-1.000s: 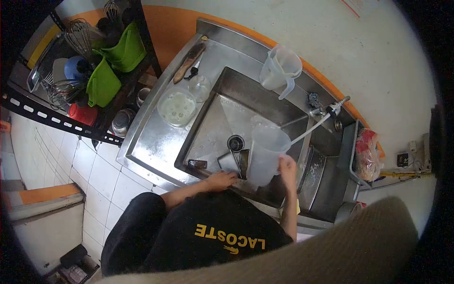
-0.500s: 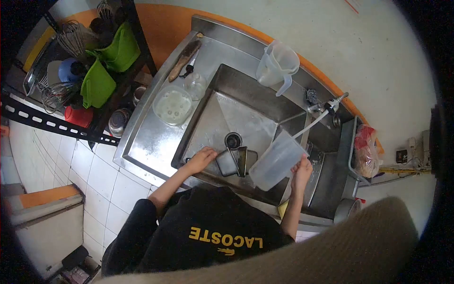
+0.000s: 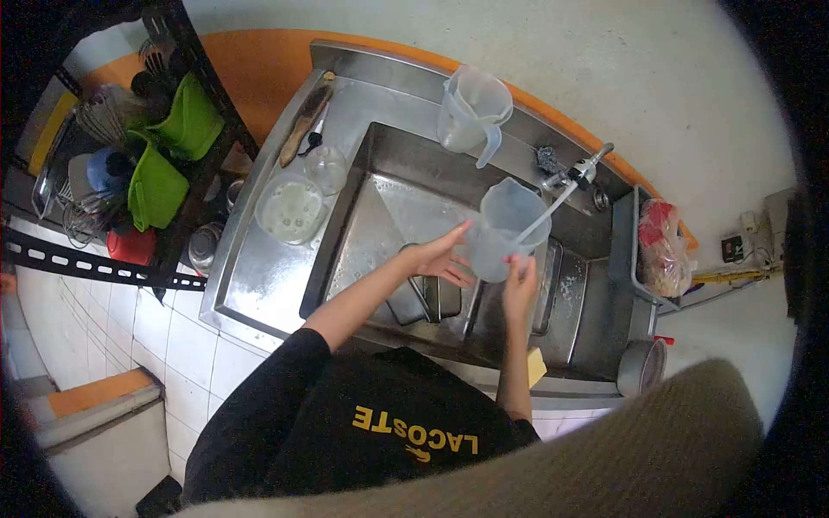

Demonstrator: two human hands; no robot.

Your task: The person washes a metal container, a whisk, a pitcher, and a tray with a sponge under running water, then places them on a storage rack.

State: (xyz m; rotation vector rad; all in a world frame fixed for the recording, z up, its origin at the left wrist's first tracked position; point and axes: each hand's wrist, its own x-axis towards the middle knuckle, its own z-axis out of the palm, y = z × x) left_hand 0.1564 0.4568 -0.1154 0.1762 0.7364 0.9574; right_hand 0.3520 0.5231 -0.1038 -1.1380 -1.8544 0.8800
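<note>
A translucent plastic measuring jug [image 3: 499, 250] is held over the divider between the sink basins, its mouth tilted up and away from me. My right hand [image 3: 520, 289] grips the jug on its near right side. My left hand [image 3: 440, 256] is open, fingers spread, with its fingertips right at the jug's left wall. The white spout of the tap [image 3: 580, 175] reaches into the jug's mouth. Below my left forearm, small metal tins [image 3: 440, 298] lie in the steel sink [image 3: 406, 207], partly hidden by the arm.
More translucent jugs [image 3: 471, 116] stand nested on the back ledge. On the left drainboard are a tub of soapy liquid [image 3: 292, 210], a clear round container [image 3: 325, 168] and a wooden brush [image 3: 304, 125]. A grey rack [image 3: 636, 242] holds a bagged item; a yellow sponge [image 3: 536, 367] sits at the front edge.
The jug has gone from lying tilted low over the sink to mouth-up under the tap spout. My left hand has left the tins and risen rightward to the jug, fingers spreading.
</note>
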